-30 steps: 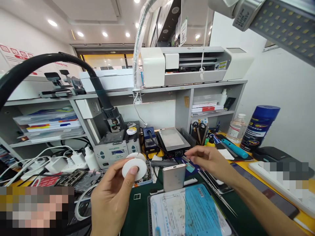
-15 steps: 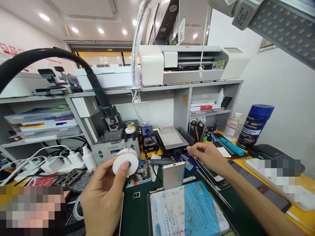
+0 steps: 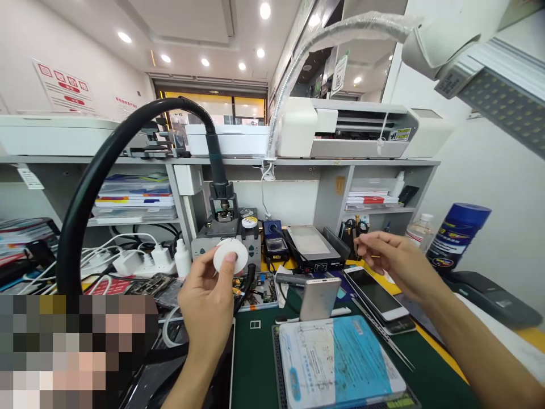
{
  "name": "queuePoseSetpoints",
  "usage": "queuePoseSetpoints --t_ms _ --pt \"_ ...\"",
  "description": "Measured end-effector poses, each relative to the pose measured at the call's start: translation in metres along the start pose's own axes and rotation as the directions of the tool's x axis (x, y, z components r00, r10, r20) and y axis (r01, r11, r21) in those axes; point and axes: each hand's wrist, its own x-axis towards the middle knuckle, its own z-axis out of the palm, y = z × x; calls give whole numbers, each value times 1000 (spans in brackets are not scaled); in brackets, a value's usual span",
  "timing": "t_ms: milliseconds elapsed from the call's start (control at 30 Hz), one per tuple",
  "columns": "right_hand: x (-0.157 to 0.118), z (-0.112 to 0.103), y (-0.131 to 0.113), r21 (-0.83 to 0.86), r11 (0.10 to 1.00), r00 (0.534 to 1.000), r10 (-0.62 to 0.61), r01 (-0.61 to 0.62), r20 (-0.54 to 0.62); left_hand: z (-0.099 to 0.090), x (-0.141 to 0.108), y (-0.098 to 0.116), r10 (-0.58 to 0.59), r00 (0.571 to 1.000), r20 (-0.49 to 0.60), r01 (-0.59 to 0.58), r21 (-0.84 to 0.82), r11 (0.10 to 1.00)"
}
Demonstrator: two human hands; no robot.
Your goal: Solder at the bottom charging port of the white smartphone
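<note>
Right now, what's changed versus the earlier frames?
View swung left. Right hand moved right and up, toward the scissors. Left hand shifted left and up, still holding the white spool. No visible grab or release. Standing phone and blue-and-white pack stayed put.

The spool (image 3: 230, 256) is white, the mat (image 3: 254, 363) dark green. The flat pack (image 3: 340, 361) is mainly 2 colours, white and blue.

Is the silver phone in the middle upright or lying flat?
Upright: the silver phone stands on end, port edge uppermost, broad face toward the camera.
</note>
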Motion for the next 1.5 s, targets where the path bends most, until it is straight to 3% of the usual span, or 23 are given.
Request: queuePoseSetpoints --t_ms 100,200,333,500,733,1133,1500 --pt "-22 -1 -31 -117 991 996 -58 65 65 0 0 -2 -12 999 32 12 -23 1000" --pt "-39 2 -42 -389 911 966 -34 136 257 0 -1 -4 -26 997 69 28 -40 999" --pt "-45 17 -22 -514 847 888 127 134 442 -1 -3 -3 -26 993 115 32 -55 998" --pt "-32 37 6 -451 884 808 175 122 562 1 -1 -6 -24 990 138 39 -102 994" --pt "-24 40 6 -416 905 754 212 89 622 0 1 -10 -32 985 169 53 -121 991" --pt "-22 60 9 -391 909 725 170 147 668 1 -1 -12 -27 979 203 55 -130 990" --pt "-29 60 13 -381 913 746 149 149 650 5 -7 -12 -52 969 241 72 -75 995"
